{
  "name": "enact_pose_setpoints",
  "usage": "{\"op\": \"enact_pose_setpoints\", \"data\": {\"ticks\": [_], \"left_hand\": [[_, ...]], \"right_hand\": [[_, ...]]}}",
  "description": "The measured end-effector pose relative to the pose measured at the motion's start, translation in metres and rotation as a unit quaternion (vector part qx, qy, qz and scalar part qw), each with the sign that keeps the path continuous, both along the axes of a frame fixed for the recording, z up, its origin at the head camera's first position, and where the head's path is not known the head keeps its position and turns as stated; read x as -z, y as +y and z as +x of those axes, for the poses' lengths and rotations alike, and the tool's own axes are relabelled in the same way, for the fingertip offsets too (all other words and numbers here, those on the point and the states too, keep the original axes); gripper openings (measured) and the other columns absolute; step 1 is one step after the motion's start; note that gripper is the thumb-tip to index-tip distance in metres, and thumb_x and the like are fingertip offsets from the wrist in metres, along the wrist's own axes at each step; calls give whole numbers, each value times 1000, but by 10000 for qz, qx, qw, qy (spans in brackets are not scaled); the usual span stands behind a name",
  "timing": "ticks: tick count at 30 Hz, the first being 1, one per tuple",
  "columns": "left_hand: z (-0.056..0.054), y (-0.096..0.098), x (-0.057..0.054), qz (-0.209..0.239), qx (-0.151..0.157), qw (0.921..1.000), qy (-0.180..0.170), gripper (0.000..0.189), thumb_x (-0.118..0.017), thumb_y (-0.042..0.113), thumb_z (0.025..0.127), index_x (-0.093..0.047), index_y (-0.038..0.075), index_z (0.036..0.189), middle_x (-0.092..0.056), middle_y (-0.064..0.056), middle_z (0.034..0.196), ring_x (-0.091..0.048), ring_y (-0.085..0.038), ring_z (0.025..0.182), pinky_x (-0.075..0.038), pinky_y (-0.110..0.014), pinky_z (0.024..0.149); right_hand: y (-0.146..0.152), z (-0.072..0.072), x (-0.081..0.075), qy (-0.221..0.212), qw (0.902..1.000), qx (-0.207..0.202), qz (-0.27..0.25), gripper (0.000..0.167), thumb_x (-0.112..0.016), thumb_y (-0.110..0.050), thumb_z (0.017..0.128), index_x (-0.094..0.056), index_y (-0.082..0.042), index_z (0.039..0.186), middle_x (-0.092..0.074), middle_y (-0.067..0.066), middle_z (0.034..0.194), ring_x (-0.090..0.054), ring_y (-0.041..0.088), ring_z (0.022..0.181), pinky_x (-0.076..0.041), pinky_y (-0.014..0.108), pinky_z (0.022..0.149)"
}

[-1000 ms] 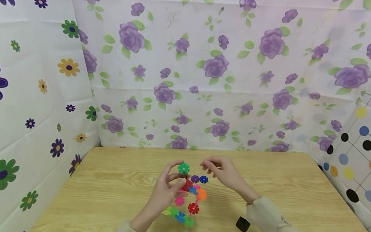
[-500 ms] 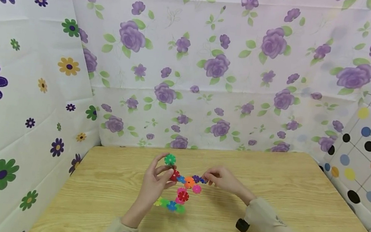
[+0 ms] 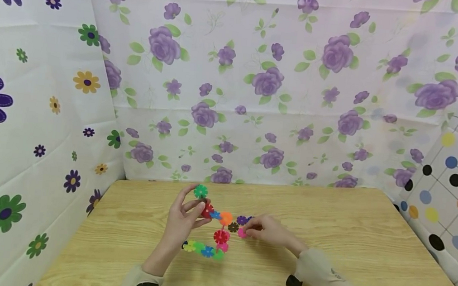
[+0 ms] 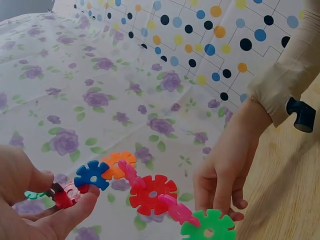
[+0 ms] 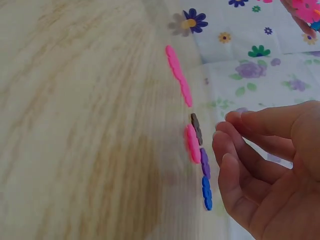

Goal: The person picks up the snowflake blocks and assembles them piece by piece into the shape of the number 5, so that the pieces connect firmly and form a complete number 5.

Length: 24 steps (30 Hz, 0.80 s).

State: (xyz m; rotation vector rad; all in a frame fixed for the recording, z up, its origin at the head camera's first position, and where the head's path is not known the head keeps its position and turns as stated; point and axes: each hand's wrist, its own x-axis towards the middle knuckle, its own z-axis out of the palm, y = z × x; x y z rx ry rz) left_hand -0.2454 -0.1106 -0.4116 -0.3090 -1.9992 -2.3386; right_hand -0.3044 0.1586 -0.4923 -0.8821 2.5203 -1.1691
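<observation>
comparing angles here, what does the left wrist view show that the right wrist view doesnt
Only the left wrist view shows the left hand pinching the snowflake-disc chain at its red disc, plus the dotted wall. Only the right wrist view shows loose discs lying flat on the table, by the curled fingers. Both show the right hand and purple-rose wall.

A makeshift recording booth, pale wooden bench (image 3: pixel 328 224) boxed in on three sides, white sheet printed with purple roses (image 3: pixel 267 82) behind, bright daisy-patterned sheet (image 3: pixel 31 112) at left, dotted sheet (image 3: pixel 456 167) at right
</observation>
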Motion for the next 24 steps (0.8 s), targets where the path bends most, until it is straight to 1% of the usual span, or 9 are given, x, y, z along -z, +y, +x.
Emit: {"op": "enact_pose_setpoints", "data": {"ticks": [3,9,13,15,17,19,21,23,24], "left_hand": [[0,-1,0,34,32,10000,-31,53,-54,4,98,-37,22,145,-69,1,103,-70,-14,86,-59,-34,76],[2,-3,1,203,48,9996,-189,53,-54,7,98,-37,29,143,-70,1,102,-70,-16,87,-59,-35,77],[4,-2,1,156,86,9997,-190,52,-56,7,97,-39,28,142,-69,-1,104,-70,-17,87,-59,-36,77],[5,-1,1,129,133,9996,-206,52,-56,7,97,-39,28,142,-69,-2,104,-70,-17,88,-59,-36,77],[5,0,2,97,205,9995,-212,51,-55,7,97,-39,28,141,-69,-2,104,-70,-16,89,-59,-35,76],[5,1,3,80,282,9994,-207,50,-55,8,98,-40,28,141,-70,0,104,-70,-16,90,-59,-34,76],[4,1,4,48,330,9993,-195,50,-56,9,98,-40,29,141,-70,0,104,-70,-16,90,-59,-34,76],[5,0,3,36,365,9992,-179,50,-56,11,98,-40,29,141,-70,2,104,-70,-16,90,-59,-33,76],[5,-1,3,20,373,9991,-175,50,-57,12,97,-40,29,141,-70,2,104,-70,-16,91,-59,-33,76]], "right_hand": [[-7,1,4,84,9997,-166,140,19,-58,-20,97,-71,-11,107,-72,1,100,-61,7,78,-49,21,67],[-22,5,10,10,9970,-711,305,20,-57,-13,97,-70,-11,112,-71,4,108,-61,5,76,-51,19,68],[-30,9,13,291,9934,-979,522,23,-58,-11,96,-69,-13,117,-70,2,109,-58,0,78,-50,17,71],[-34,10,12,557,9894,-1159,668,23,-59,-11,96,-70,-14,115,-71,-1,102,-54,-4,74,-48,16,69],[-37,11,12,755,9843,-1389,784,17,-58,-10,95,-72,-11,106,-68,-3,86,-47,-5,65,-44,13,63],[-39,13,10,888,9792,-1596,889,14,-57,-8,96,-71,-10,94,-58,-7,71,-38,-3,58,-37,12,57],[-39,13,10,935,9758,-1710,987,18,-56,-7,96,-68,-10,84,-46,-7,61,-30,-2,52,-30,13,55],[-36,14,7,737,9764,-1707,1099,19,-55,-7,96,-72,-7,88,-57,-9,66,-26,-1,51,-29,13,55],[-34,14,6,695,9766,-1661,1180,20,-55,-7,96,-75,-8,95,-64,-9,72,-26,-1,51,-29,13,55]]}}
